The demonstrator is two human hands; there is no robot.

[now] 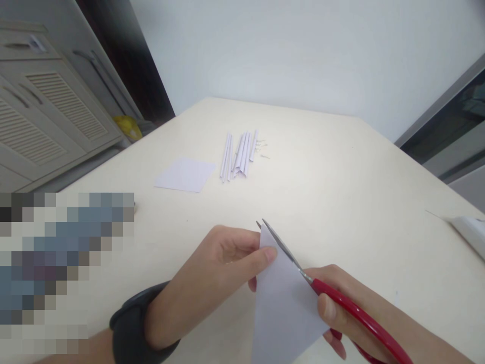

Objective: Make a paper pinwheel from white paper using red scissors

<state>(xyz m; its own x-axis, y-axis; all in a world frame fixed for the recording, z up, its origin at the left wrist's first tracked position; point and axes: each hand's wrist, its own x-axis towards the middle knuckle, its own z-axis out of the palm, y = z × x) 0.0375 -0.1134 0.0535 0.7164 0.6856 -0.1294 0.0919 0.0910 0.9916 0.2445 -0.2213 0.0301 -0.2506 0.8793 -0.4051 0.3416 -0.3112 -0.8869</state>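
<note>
My left hand (235, 258) pinches a sheet of white paper (284, 303) near its pointed top corner, thumb on the near face and fingers behind. In my right hand (337, 298) is a pair of scissors (350, 308) with red handles. Their metal blades lie along the paper's right slanted edge, with the tips reaching just past the corner. One blade runs over the near side of the paper; most of the other is hidden behind it. The paper's lower end goes out of view at the bottom.
Several thin rolled paper tubes (242, 154) lie at the back middle of the table (322, 177), small scraps beside them. Left of these is a flat white paper piece (185, 174). A white object (470, 232) lies at the right edge. A pixelated patch covers the left side.
</note>
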